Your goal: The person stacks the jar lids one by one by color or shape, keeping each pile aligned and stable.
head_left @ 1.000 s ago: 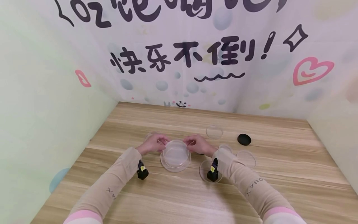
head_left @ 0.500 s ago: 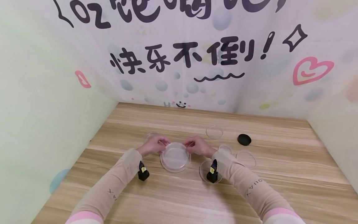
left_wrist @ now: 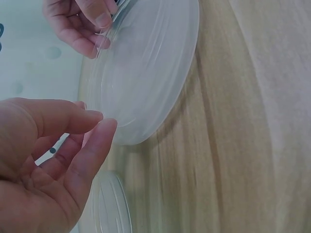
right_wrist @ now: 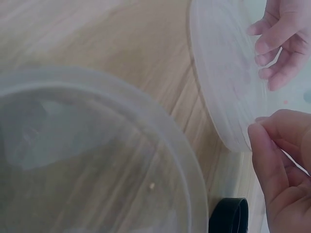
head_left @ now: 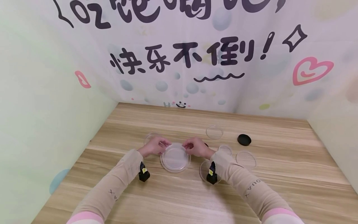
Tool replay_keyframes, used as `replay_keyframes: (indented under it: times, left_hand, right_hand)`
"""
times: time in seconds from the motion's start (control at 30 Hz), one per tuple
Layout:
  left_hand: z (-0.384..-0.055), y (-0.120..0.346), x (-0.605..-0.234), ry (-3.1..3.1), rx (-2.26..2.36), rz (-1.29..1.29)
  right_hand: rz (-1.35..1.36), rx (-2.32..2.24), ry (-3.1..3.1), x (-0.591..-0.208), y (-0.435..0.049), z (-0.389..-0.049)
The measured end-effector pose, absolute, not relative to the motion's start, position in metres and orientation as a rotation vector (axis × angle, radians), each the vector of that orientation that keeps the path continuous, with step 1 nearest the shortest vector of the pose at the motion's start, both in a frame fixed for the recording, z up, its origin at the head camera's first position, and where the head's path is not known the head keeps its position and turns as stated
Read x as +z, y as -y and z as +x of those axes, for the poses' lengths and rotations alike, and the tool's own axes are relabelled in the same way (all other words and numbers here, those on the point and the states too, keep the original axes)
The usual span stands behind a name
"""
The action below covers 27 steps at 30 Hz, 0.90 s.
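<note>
In the head view, a clear round plastic lid lies level over a slightly wider clear disc in the middle of the table. My left hand pinches the lid's far-left rim between thumb and forefinger, as the left wrist view shows with the left hand at the rim. On the far-right rim my right hand has the same pinch; the right wrist view has the right hand at that edge. How many layers are stacked underneath I cannot tell.
Clear discs lie around: one behind the left hand, others at the back and right. Another clear disc is partly under the right wrist camera. A black round cap sits back right; a second dark piece is behind the right hand.
The upper lid, earlier raised and offset toward the back, has come down and forward until it lies centred over the wider disc. Both hands have lowered slightly with it.
</note>
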<state>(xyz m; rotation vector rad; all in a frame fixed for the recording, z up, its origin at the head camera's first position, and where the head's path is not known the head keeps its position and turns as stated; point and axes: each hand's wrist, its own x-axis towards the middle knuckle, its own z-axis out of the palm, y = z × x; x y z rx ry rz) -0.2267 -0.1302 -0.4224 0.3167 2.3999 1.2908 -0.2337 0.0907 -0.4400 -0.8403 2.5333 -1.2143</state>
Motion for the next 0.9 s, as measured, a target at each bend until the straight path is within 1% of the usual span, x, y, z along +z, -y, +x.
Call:
replay_keyframes:
  times: [0.2, 0.63, 0.9]
  left_hand:
    - [-0.2275, 0.1296, -0.4244, -2.407, 1.277, 0.289]
    - [-0.2285, 0.1299, -0.4255, -2.399, 1.276, 0.28]
    - [-0.2263, 0.1298, -0.4232, -2.407, 1.276, 0.297]
  right_hand:
    - [-0.858, -1.206, -2.531, -0.4415, -0.0899, -0.2344]
    - [-0.806, -1.207, -2.506, -0.4402, -0.0893, -0.2346]
    - [-0.869, -1.198, -2.528, -0.4417, -0.0896, -0.2344]
